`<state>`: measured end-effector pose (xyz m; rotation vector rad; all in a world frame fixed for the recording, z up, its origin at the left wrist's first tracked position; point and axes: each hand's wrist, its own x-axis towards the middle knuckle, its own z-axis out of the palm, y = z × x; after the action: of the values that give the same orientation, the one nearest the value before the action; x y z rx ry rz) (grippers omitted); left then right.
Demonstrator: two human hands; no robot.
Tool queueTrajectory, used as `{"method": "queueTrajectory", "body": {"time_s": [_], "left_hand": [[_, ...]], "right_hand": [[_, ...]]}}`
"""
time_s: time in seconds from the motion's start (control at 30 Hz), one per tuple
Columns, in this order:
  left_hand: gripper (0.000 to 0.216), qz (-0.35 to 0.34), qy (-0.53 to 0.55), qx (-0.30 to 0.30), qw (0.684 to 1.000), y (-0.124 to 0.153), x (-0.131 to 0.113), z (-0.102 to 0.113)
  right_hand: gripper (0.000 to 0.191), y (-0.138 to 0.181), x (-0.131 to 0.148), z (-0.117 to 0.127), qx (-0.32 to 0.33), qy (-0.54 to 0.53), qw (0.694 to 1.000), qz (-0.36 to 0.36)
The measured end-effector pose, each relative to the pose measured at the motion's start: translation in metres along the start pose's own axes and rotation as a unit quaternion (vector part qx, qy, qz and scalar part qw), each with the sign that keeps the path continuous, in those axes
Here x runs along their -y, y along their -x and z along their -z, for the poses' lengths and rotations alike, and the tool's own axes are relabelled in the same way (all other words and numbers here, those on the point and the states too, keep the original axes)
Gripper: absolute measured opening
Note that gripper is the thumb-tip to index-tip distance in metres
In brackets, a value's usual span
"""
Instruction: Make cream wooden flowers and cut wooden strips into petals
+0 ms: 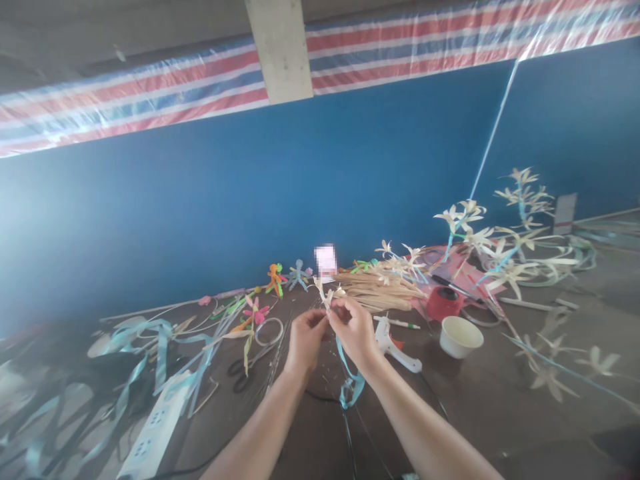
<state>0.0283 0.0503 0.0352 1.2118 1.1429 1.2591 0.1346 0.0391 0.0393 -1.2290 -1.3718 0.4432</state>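
Observation:
My left hand (304, 339) and my right hand (354, 330) meet above the dark table, fingers pinched together on a small pale straw flower (326, 293) held upright between them. A light blue ribbon (349, 375) hangs from my right hand and curls down to the table. Just beyond the hands lies a bundle of straw strips (380, 288). A white glue gun (395, 347) rests to the right of my right wrist.
Black scissors (249, 365) and a white power strip (153, 425) lie to the left among blue ribbons (150, 340). A white cup (461, 335), a red tape roll (444, 302) and finished straw flower sprays (505, 257) stand on the right. A blue wall (250, 193) backs the table.

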Motion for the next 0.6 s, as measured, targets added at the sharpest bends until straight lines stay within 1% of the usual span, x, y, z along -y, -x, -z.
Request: {"method": "queueTrajectory", "body": {"time_s": [0.17,0.3,0.43,0.6], "left_hand": [[0.028,-0.003,-0.009,-0.002,1.000,-0.0014,0.0046,-0.0005],[0.027,-0.002,-0.001,0.001,1.000,-0.0020,0.0064,-0.0005],[0.024,-0.002,0.008,-0.005,1.000,-0.0026,0.0076,0.0001],[0.024,-0.004,0.040,0.007,0.999,-0.0025,0.0052,-0.0002]], "right_hand": [[0.008,0.0007,-0.0003,-0.0025,-0.005,0.007,1.000,0.005],[0.008,0.0017,0.0002,-0.0022,-0.005,0.008,0.999,0.039],[0.009,0.0013,0.0013,0.0008,0.009,0.019,0.997,0.076],[0.012,0.0001,0.0030,0.0047,0.037,0.034,0.994,0.096]]}}
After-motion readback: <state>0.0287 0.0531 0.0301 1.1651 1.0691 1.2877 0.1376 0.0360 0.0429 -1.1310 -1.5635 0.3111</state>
